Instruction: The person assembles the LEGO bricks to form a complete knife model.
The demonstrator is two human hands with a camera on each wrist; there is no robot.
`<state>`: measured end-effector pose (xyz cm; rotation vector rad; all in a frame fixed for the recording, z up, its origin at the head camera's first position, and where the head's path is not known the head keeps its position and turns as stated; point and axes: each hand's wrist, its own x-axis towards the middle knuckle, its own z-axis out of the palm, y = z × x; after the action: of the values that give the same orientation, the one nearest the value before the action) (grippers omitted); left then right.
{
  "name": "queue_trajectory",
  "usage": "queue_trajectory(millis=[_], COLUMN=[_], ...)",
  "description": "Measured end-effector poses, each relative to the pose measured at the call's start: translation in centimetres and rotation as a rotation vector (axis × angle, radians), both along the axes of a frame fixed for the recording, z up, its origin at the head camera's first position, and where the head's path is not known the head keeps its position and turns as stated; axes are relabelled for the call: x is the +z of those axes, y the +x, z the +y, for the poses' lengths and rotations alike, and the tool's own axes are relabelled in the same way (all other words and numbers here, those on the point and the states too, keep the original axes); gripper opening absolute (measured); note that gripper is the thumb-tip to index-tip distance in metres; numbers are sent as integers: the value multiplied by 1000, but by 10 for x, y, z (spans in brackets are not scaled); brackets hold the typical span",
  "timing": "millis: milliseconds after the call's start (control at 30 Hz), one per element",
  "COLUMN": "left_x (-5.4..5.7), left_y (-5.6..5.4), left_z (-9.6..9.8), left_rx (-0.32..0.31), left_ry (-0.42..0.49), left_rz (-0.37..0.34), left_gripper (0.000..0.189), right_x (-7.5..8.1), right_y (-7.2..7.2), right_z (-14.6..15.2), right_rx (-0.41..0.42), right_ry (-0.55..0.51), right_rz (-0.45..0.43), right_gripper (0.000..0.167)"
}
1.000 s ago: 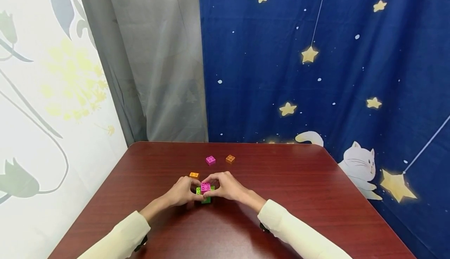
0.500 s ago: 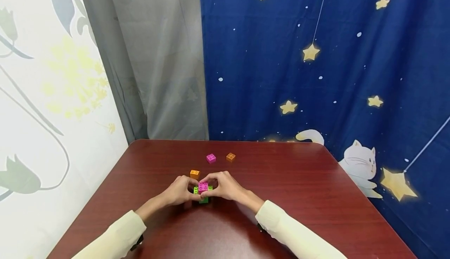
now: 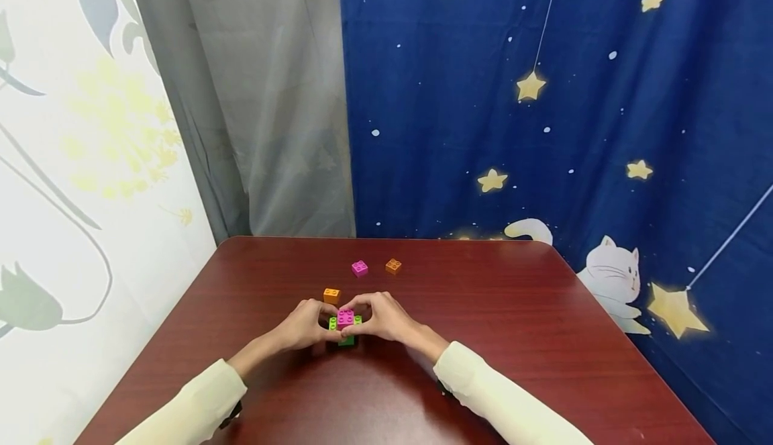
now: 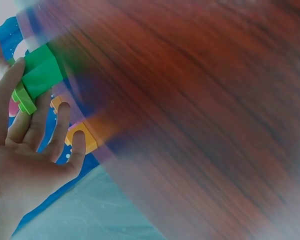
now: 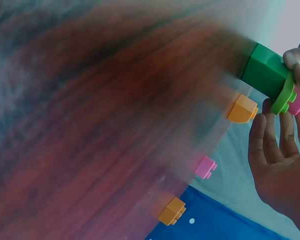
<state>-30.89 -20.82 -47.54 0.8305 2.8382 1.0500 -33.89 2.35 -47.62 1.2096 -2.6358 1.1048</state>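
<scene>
The left hand (image 3: pixel 305 326) and right hand (image 3: pixel 384 318) pinch opposite sides of the stack (image 3: pixel 345 317), pink over lime and green, on the table (image 3: pixel 471 297), with a nearer orange brick (image 3: pixel 331 296) and, beyond, a pink brick (image 3: pixel 359 268) and another orange one (image 3: pixel 394 266).

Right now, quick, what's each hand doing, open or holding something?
Left hand: holding one side of the block stack.
Right hand: holding the other side of the same block stack.
</scene>
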Motion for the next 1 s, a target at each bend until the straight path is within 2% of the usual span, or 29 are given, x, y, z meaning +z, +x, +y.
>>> queue_trajectory(millis=[200, 300, 467, 600, 767, 1000], left_x=[4, 6, 8, 6, 1, -2], left_y=[3, 4, 5, 6, 8, 7], left_z=[-6, -8, -5, -2, 0, 0], left_rx=[-59, -58, -47, -37, -14, -8], left_ry=[-22, -23, 30, 76, 125, 161], left_rz=[-3, 12, 43, 67, 56, 66], left_gripper=[41, 47, 54, 47, 32, 28], right_x=[-2, -3, -5, -6, -6, -7], right_y=[0, 0, 0, 0, 1, 2], right_z=[1, 1, 2, 2, 2, 1], right_rx=[20, 20, 4, -15, -28, -45], right_ry=[3, -11, -39, -40, -36, -52], right_rz=[57, 87, 107, 92, 50, 45], right_gripper=[40, 46, 60, 66, 69, 65])
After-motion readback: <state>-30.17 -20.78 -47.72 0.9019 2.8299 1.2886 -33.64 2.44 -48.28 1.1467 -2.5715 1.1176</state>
